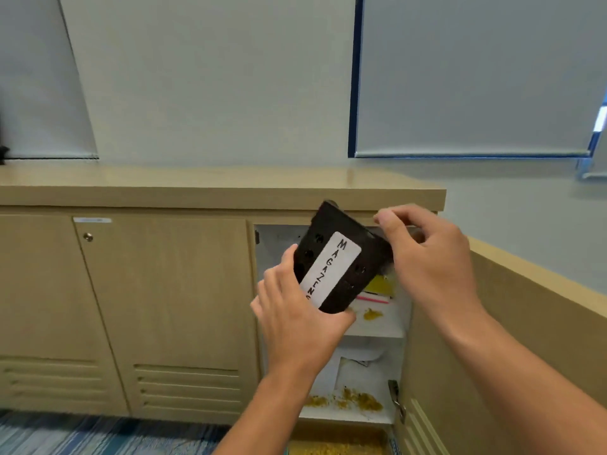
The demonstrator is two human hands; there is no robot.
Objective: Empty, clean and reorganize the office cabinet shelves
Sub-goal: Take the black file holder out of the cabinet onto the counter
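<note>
A black magazine file (353,267) with a white label reading "MAGAZINES" is tilted in front of the open cabinet (331,221). My left hand (295,310) grips its lower end and my right hand (427,257) holds its upper right side. Behind it the upper shelf (377,330) carries a yellow item (381,285), a pink-edged folder (374,299) and yellow crumbs (371,314). The lower shelf (345,417) holds white papers (354,366) and more yellow debris (358,400).
The open cabinet door (492,356) swings out on the right, with a metal handle (395,399). Closed doors (170,307) with a lock (87,237) stand to the left. The beige countertop (213,185) runs above. Yellow debris (338,444) lies on the blue carpet (98,435).
</note>
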